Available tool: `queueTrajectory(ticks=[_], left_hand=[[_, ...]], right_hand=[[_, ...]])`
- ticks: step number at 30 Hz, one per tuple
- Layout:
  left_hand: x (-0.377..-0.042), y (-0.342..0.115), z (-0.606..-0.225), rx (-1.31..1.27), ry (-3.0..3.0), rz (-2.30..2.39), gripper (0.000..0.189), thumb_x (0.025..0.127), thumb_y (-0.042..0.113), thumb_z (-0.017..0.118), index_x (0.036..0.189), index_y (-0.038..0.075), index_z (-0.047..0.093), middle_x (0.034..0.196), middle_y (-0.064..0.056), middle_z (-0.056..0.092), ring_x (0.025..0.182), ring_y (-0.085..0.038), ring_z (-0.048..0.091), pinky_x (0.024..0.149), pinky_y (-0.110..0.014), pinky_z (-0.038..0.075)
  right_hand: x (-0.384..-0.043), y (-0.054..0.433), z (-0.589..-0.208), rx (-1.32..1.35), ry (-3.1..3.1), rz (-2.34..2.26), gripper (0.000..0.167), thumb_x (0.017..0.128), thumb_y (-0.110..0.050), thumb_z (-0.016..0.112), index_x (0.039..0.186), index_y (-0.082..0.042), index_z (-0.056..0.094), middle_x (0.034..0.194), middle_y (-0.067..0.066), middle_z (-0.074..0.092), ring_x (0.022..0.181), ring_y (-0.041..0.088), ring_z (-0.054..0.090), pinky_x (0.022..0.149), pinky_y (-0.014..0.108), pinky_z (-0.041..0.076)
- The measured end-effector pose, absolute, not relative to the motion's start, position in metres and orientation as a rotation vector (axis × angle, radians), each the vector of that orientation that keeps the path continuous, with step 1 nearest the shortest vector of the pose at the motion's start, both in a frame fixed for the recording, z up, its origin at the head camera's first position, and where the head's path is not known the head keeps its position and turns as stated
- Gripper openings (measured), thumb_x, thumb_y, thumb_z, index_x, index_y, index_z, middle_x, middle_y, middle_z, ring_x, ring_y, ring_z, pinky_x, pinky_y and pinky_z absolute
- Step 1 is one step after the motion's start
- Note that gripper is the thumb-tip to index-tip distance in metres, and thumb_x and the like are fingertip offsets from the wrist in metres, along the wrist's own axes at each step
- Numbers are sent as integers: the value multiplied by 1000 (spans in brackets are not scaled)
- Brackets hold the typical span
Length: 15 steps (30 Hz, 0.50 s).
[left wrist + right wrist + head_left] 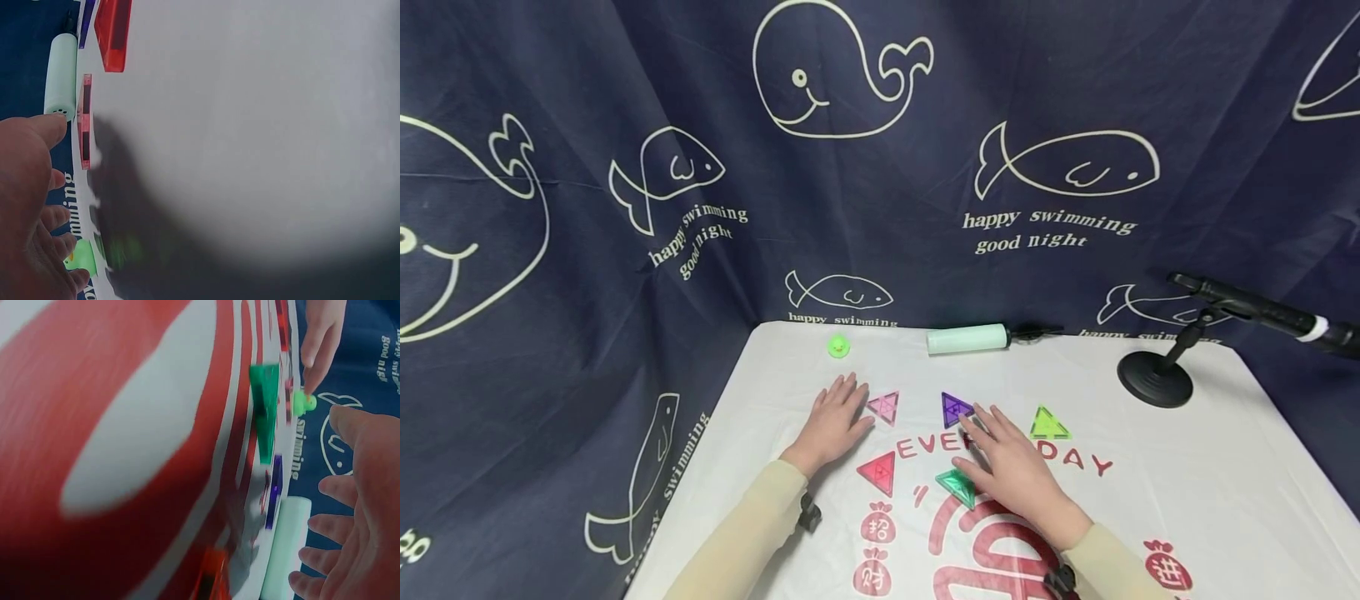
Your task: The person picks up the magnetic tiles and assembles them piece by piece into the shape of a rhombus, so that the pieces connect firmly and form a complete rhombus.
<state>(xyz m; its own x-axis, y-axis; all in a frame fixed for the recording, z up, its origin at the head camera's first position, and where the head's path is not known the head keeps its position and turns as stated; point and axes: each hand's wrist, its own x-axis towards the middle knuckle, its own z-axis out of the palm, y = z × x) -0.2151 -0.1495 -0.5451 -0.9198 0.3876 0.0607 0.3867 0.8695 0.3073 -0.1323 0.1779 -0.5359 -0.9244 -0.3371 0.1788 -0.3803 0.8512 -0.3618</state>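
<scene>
The left hand point(831, 423) is spread, holding nothing, beside the translucent pink plastic triangle point(886, 407), which points left. The right hand point(1017, 471), also spread and empty, reaches between the purple plastic triangle point(955, 409), pointing right, and green plastic triangle point(958, 485); contact is hard to judge. Behind, a mint-green cylinder point(967, 339) lies crosswise.

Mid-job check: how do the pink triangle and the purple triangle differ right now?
Colour: the pink triangle is pale, the purple triangle dark. Pose: in the head view, the pink triangle points a corner left, the purple triangle points one right. Place: the pink triangle is beside the left hand, the purple triangle by the right hand. Both lie on the white tablecloth.
</scene>
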Motion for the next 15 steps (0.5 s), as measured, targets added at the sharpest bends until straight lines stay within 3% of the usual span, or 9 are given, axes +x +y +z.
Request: queueTrajectory(ticks=[15], left_hand=[[-218,-140,-554,691,3021,485,60,107,43,54,156,9,47,165,-20,33,154,-40,25,119,-63,22]], right_hand=[[-123,121,-540,729,-2938,659,69,97,-54,69,152,-15,56,161,16,42,150,43,32,116,61,32]])
